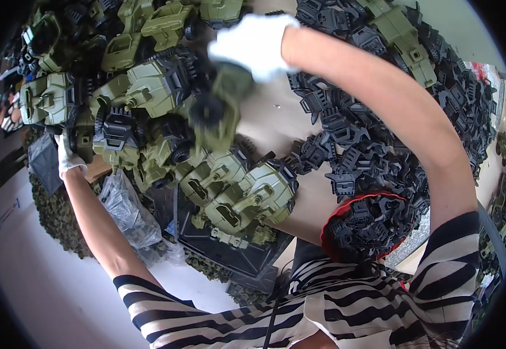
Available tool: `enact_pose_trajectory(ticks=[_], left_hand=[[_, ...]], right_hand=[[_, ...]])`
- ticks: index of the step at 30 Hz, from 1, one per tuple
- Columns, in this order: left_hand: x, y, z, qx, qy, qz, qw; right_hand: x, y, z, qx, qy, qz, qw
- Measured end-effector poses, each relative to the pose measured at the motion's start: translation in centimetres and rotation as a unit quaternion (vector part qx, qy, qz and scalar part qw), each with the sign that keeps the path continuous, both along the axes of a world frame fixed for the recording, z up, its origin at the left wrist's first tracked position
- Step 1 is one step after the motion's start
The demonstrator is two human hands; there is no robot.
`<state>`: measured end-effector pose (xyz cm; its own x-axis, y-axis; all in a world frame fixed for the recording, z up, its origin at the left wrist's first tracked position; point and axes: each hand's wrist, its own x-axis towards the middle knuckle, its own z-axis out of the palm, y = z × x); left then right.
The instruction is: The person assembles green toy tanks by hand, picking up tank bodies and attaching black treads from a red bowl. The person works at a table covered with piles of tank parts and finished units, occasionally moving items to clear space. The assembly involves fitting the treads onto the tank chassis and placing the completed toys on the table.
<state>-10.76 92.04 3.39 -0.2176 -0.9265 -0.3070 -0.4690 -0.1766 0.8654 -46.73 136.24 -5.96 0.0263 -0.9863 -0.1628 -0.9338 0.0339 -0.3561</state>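
Observation:
My right hand (253,46), in a white glove, is reached out over the table and smeared by motion. A blurred olive-green toy military vehicle (218,122) with a black wheel hangs from its fingers. At the far left, my left hand (70,160), also gloved in white, is against the edge of a heap of similar toy vehicles (157,87). Those toys hide its fingers, so its grip does not show. More green toy vehicles (247,192) lie at the near end of the heap, above a black crate (224,253).
Loose black plastic parts (351,125) are piled across the right side of the table (279,107). A red-rimmed bowl (324,232) full of them sits near my body. Clear plastic bags (128,209) lie below the left edge, beside camouflage-coloured pieces (61,218).

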Motion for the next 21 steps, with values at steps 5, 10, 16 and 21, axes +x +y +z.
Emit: enact_pose_trajectory(ticks=[5, 10, 16, 21], left_hand=[[-1.3, 1.8, 0.4, -0.006, 0.026, 0.023, 0.999], [-2.2, 4.2, 0.3, -0.060, -0.003, 0.014, 0.998], [-3.6, 4.4, 0.8, -0.050, 0.000, 0.012, 0.999], [-5.3, 8.0, 1.8, -0.013, 0.067, 0.050, 0.996]], right_hand=[[-1.9, -0.5, -1.5, -0.181, 0.032, -0.162, 0.970], [0.9, 3.7, 2.8, -0.091, 0.030, -0.235, 0.967], [17.1, 10.8, 9.3, -0.052, -0.098, 0.036, 0.993], [30.5, 10.7, 1.1, -0.274, 0.317, 0.086, 0.904]])
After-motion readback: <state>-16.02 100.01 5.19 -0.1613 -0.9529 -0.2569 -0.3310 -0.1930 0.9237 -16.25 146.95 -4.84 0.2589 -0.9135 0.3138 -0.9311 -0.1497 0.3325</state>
